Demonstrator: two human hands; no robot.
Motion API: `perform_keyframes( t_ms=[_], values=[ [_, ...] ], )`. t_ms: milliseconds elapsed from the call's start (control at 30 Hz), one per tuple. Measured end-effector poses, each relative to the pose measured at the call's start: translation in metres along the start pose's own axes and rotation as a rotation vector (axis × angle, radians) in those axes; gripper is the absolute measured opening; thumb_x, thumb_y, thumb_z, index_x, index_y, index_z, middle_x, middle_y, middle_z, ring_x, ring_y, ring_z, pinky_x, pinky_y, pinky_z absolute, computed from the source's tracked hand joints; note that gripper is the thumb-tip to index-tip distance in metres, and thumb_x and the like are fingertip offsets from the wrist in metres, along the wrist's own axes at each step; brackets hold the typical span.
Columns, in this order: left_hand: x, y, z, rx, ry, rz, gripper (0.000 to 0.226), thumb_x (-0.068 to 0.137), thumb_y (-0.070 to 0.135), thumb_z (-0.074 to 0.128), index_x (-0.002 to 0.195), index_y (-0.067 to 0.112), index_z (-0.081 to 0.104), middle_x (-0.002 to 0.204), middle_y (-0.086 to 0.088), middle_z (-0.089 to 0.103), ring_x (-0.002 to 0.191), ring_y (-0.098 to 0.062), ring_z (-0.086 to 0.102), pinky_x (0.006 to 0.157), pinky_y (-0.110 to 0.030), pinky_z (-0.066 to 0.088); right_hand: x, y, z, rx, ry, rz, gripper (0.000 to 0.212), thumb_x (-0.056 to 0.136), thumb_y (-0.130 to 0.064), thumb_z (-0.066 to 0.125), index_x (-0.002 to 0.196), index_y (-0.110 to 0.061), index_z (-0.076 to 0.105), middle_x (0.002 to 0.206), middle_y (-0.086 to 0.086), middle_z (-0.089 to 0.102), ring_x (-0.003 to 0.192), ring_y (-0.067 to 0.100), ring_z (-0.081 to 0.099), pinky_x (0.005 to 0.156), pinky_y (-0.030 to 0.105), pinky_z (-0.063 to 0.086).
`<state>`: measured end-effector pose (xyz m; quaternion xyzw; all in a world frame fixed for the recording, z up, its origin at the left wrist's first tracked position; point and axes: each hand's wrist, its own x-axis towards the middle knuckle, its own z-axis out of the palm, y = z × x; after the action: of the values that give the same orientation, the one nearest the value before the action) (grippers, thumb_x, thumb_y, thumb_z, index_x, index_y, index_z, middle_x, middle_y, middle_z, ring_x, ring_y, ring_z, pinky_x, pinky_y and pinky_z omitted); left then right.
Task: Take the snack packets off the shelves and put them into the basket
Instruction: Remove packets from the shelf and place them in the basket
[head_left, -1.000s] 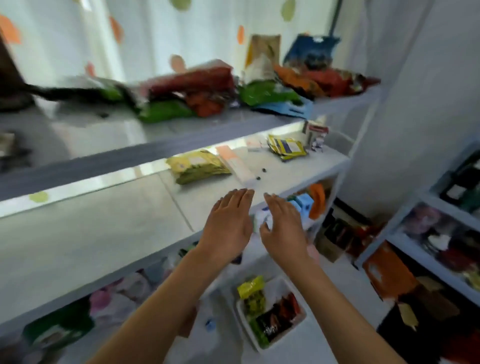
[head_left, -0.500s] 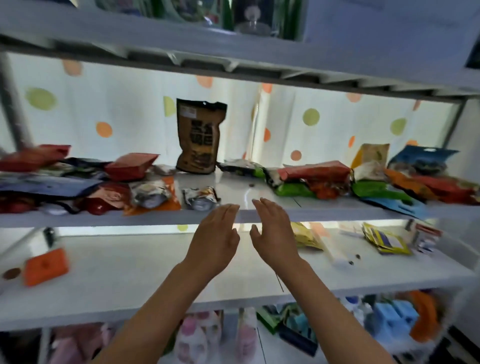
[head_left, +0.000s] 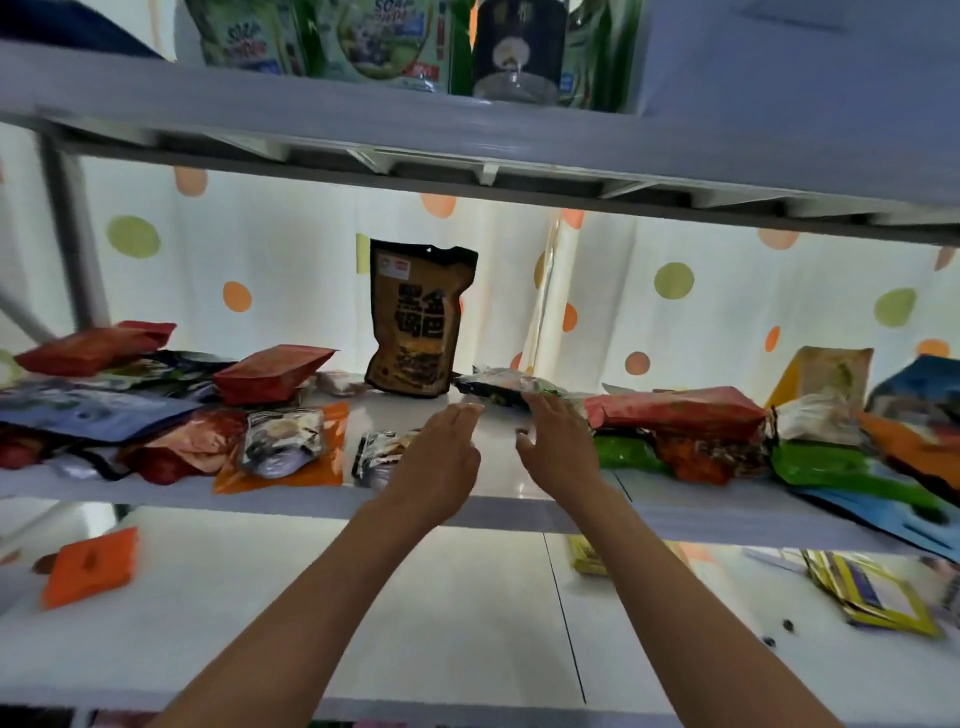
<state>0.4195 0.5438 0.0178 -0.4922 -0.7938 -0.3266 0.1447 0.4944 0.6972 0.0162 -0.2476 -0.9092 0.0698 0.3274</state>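
Both hands reach over the middle shelf with nothing in them. The left hand has its fingers nearly straight and close together, tips just short of the upright brown pouch. The right hand is spread wider, thumb apart from the fingers, and its fingertips touch or nearly touch the dark flat packet lying just beyond them; I cannot tell which.

The step in hand looks like a pick from the bare gap between the two heaps. To do it well, I judge each hand should close on a single packet: the right on the dark flat one at its fingertips, the left either on the brown pouch ahead or the small silver packet just left of its knuckles. Lifting straight up before drawing back should avoid dragging the neighbouring heaps off the edge. The basket is not in view.

Counted: one pouch stands upright; left of the left fingers lie roughly eight packets, overlapping; right of the right fingers roughly eight more, too stacked to count surely. On the lower shelf, below the wrists, three show: an orange packet, a yellow packet partly hidden, and a yellow-edged packet
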Motion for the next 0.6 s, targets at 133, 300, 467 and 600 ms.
perform_keyframes(
  t_ms=[133,300,467,600],
  values=[
    [0.034,-0.005,0.035,-0.011,-0.013,-0.088,0.055,0.092,0.002,0.042,0.145,0.011,0.036,0.151,-0.012,0.036,0.138,-0.024,0.034,0.112,-0.03,0.025,0.044,0.027,0.019,-0.021,-0.064,-0.003,0.061,0.087,-0.019,0.064,0.144,-0.018,0.042,0.147,0.006,0.047,0.136,0.028,0.041,0.113,0.045,0.035],
    [0.064,-0.012,0.085,-0.028,-0.086,-0.183,0.056,0.091,-0.001,0.039,0.146,0.009,0.036,0.151,-0.013,0.036,0.138,-0.025,0.035,0.112,-0.029,0.025,0.092,0.048,0.043,-0.051,-0.142,-0.031,0.054,0.089,-0.02,0.062,0.139,-0.02,0.044,0.144,0.006,0.049,0.13,0.027,0.045,0.106,0.043,0.042],
    [0.088,-0.034,0.108,0.202,-0.02,-0.194,0.054,0.096,0.012,0.038,0.149,0.01,0.027,0.149,-0.012,0.037,0.137,-0.027,0.032,0.113,-0.04,0.027,0.131,0.064,0.062,-0.084,-0.18,-0.056,0.054,0.091,-0.018,0.06,0.141,-0.015,0.042,0.141,0.008,0.05,0.13,0.028,0.045,0.107,0.04,0.038],
    [0.102,-0.051,0.108,0.245,-0.092,-0.25,0.056,0.099,0.023,0.037,0.151,0.009,0.02,0.153,-0.012,0.03,0.141,-0.026,0.025,0.116,-0.039,0.022,0.153,0.072,0.076,-0.135,-0.231,-0.03,0.051,0.088,-0.019,0.061,0.136,-0.013,0.046,0.131,0.011,0.056,0.123,0.03,0.051,0.1,0.04,0.043]
  ],
)
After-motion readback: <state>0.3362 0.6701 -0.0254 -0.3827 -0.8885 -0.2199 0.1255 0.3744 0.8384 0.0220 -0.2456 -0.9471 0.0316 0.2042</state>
